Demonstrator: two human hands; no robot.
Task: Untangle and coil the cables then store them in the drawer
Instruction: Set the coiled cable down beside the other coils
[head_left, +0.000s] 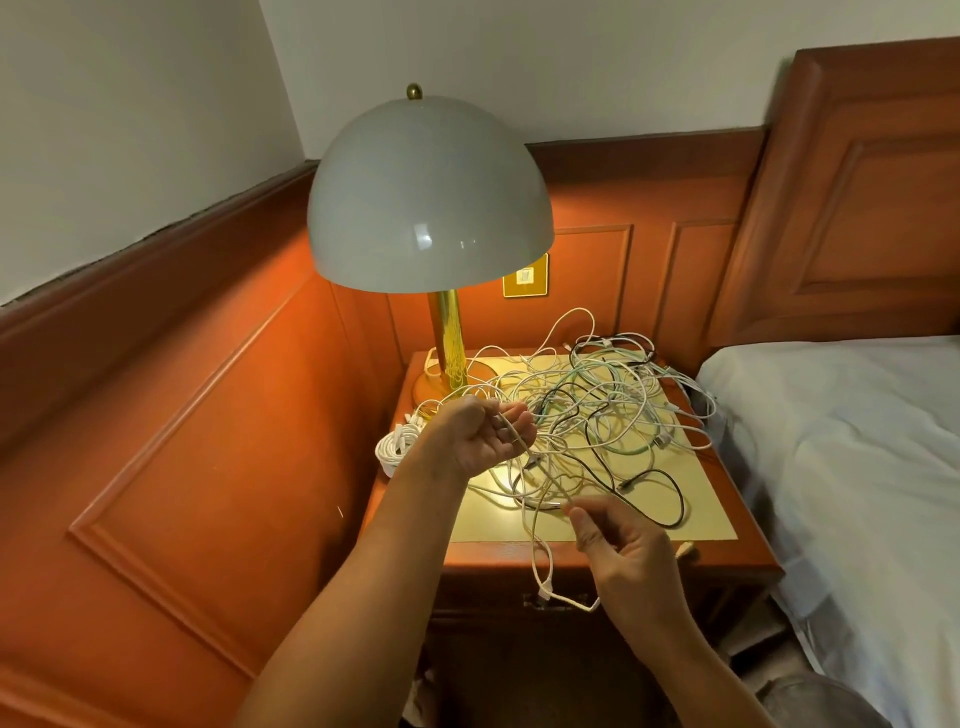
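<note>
A red-brown wooden worktop (597, 558) with a yellow top is seen between orange wall panels and a white bed (857, 441). Tangled white, green and black cables (597, 410) are spread on it. One thin white cable (535, 525) is pinched by left hand (485, 441) fingers and right hand (631, 553) fingers.

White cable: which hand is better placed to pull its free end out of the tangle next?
Probably the right hand: it pinches the white cable near its loose end, which hangs over the nightstand front. The left hand holds the strand up near the tangle, anchoring it.
</note>
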